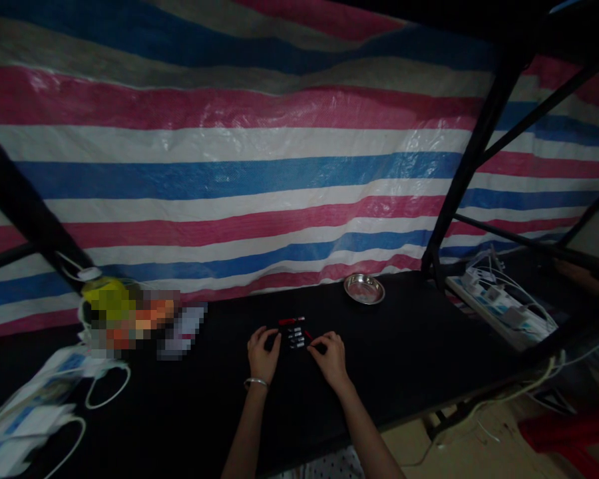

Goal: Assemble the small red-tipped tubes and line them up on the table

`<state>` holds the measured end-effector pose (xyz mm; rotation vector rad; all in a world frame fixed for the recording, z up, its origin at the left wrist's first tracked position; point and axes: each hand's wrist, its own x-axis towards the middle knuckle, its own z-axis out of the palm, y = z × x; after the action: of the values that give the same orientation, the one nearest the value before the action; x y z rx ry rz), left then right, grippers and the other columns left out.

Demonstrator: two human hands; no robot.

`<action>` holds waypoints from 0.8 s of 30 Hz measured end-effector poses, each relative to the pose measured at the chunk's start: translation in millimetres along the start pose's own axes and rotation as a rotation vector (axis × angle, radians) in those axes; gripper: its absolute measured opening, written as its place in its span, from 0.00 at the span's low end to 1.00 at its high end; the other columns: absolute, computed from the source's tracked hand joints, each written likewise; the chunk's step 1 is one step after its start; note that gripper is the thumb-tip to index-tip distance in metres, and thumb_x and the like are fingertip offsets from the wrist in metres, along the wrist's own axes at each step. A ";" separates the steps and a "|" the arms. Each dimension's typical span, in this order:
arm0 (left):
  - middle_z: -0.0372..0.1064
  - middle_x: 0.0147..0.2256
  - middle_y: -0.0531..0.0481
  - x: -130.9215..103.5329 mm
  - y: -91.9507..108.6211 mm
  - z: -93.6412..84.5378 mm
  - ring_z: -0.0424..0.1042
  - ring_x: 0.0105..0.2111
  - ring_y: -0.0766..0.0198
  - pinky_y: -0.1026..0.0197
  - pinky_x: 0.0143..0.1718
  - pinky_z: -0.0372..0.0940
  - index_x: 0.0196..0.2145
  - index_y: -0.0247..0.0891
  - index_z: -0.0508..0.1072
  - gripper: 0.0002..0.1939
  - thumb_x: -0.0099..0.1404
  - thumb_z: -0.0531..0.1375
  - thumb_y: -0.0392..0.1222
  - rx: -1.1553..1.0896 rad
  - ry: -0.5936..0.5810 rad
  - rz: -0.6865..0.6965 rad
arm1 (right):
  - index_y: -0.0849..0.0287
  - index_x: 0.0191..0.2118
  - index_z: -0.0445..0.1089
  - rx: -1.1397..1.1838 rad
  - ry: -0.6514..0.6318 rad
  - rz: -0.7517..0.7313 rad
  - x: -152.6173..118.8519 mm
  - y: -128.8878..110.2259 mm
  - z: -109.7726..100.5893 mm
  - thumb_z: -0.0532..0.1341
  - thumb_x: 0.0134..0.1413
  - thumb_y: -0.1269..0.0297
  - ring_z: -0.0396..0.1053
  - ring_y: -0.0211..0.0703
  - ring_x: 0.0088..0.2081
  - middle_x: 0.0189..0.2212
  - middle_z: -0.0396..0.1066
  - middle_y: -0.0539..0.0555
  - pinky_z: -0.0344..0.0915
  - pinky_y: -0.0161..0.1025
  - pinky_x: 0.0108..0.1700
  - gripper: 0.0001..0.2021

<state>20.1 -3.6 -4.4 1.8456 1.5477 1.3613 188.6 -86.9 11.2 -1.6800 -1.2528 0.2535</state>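
Polka-dot cloth (pixel 334 467), six o'clock. Right hand (pixel 331 356): grip clamped on slim red stick (pixel 308 335), three o'clock of silvery pieces (pixel 297 337); best pinched lightly, clear of neighbours. Left hand (pixel 263 352), eight o'clock of pieces: cannot tell grip.

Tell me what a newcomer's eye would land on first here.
Probably the red, white and blue striped tarp filling the background. Next, the left hand and right hand on either side of small silvery pieces on the black tabletop, a slim red piece at the right fingertips. The shiny round metal dish stands out farther back, to the right.
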 end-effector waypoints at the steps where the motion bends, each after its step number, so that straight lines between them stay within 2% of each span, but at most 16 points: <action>1: 0.65 0.43 0.44 0.1 -0.2 -0.1 0.64 0.46 0.52 0.48 0.50 0.58 0.32 0.41 0.75 0.14 0.53 0.57 0.52 -0.004 -0.002 -0.004 | 0.52 0.25 0.74 0.012 0.006 -0.003 0.3 0.2 0.1 0.64 0.42 0.64 0.66 0.49 0.35 0.30 0.69 0.54 0.61 0.44 0.39 0.01; 6: 0.65 0.42 0.43 0.7 -1.8 0.1 0.64 0.46 0.52 0.48 0.50 0.58 0.31 0.40 0.75 0.16 0.54 0.57 0.53 -0.041 0.016 -0.019 | 0.57 0.32 0.72 0.156 0.064 0.061 3.7 5.4 2.0 0.56 0.52 0.63 0.68 0.45 0.31 0.27 0.70 0.53 0.64 0.39 0.34 0.08; 10: 0.66 0.41 0.44 0.7 -1.2 0.4 0.65 0.45 0.53 0.49 0.50 0.59 0.31 0.39 0.75 0.16 0.54 0.56 0.53 -0.066 0.020 -0.005 | 0.59 0.38 0.73 0.218 0.115 0.036 8.3 9.6 7.0 0.52 0.54 0.64 0.70 0.43 0.33 0.31 0.71 0.55 0.65 0.38 0.37 0.13; 16: 0.66 0.42 0.43 0.9 0.6 -0.5 0.65 0.45 0.53 0.48 0.49 0.60 0.30 0.40 0.75 0.14 0.53 0.57 0.52 -0.083 0.002 -0.055 | 0.59 0.36 0.76 0.142 0.020 -0.072 10.5 9.5 14.6 0.53 0.50 0.74 0.69 0.44 0.33 0.30 0.68 0.56 0.67 0.39 0.36 0.15; 20: 0.66 0.42 0.44 1.1 0.4 -0.7 0.65 0.45 0.53 0.48 0.50 0.58 0.30 0.40 0.75 0.14 0.53 0.58 0.52 -0.096 -0.001 -0.053 | 0.58 0.37 0.76 0.096 -0.008 -0.082 8.8 9.0 15.4 0.57 0.48 0.71 0.67 0.43 0.30 0.30 0.66 0.55 0.67 0.38 0.33 0.12; 24: 0.66 0.42 0.44 0.5 -0.4 -0.4 0.65 0.45 0.53 0.48 0.50 0.59 0.30 0.40 0.75 0.16 0.53 0.57 0.54 -0.110 0.003 -0.042 | 0.56 0.31 0.76 0.081 0.023 -0.058 8.3 8.1 16.4 0.59 0.47 0.69 0.66 0.43 0.29 0.28 0.65 0.54 0.67 0.39 0.32 0.08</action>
<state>19.5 -3.2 -4.3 1.7376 1.4739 1.4017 186.6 -70.5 -0.3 -1.5712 -1.2562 0.2455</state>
